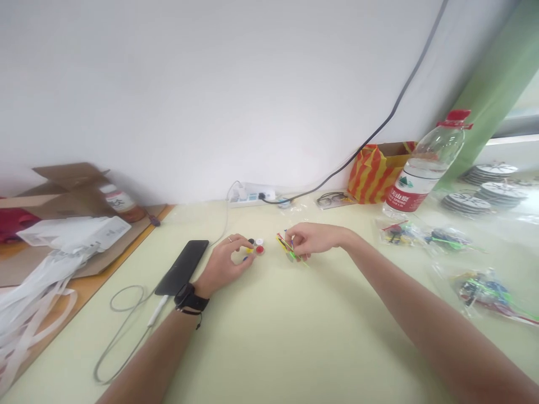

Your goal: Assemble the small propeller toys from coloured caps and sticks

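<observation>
Near the middle of the pale green table, my left hand (224, 262) reaches to a small cluster of round coloured pieces. Its thumb and forefinger are apart around a yellow one. A red round piece (260, 249) and a white one (259, 242) lie just right of the fingertips, with a black one (251, 242) behind. My right hand (309, 240) is closed on a bundle of thin coloured strips (290, 253), yellow, green and red, just above the table. Its curled fingers partly hide the bundle.
Left are a black phone (182, 267) with a cable, white straps and cardboard. A power strip (252, 194) lies by the wall. Right are glasses (334, 199), a striped bag (370, 177), a water bottle (425, 163), plastic packets (484, 290) and stacked discs (466, 202).
</observation>
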Available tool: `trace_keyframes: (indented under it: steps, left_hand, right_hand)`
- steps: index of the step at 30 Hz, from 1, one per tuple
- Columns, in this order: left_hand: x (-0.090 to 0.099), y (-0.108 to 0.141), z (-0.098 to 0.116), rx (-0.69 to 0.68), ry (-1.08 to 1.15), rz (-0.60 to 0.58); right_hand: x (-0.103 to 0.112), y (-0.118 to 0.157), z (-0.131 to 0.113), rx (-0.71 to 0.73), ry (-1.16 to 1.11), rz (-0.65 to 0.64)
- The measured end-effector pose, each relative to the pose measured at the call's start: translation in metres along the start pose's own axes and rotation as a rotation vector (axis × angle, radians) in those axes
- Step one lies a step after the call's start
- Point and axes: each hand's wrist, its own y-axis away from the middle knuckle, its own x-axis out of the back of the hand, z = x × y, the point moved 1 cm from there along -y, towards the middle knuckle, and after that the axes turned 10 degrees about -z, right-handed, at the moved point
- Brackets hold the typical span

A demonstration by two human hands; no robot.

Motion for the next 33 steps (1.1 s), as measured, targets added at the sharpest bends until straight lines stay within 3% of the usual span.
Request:
trace_keyframes:
  steps: [5,11,15,21,25,28,33]
  left_hand:
    - [-0.005,-0.001,0.020,-0.040,0.040,0.096]
    - [-0.017,0.000,0.042,-0.141,0.158,0.091]
    - [-0.019,0.001,0.039,-0.104,0.165,0.093]
    - [-0.024,0.002,0.032,-0.094,0.073,-0.176]
    - [-0.019,0.000,0.025,-0.120,0.020,-0.186]
    - [-0.013,-0.001,0.017,-0.065,-0.074,-0.157]
    - [-0.020,0.004,-0.001,0.103,-0.123,-0.273]
  right_hand:
    - [-0.016,-0.025,0.000,0.137,-0.205,0.149]
    - [-0.046,-0.051,-0.011,0.248,-0.324,0.280]
    - [-0.043,-0.046,-0.011,0.097,-0.195,0.362]
    - [-0.006,-0.032,0.020,-0.225,0.090,0.656]
    - [0.004,-0.028,0.043,-0.372,0.205,0.635]
    - [-0.001,-0.033,0.049,-0.369,0.250,0.603]
    - [-0.017,-0.045,0.041,-0.280,0.308,0.600]
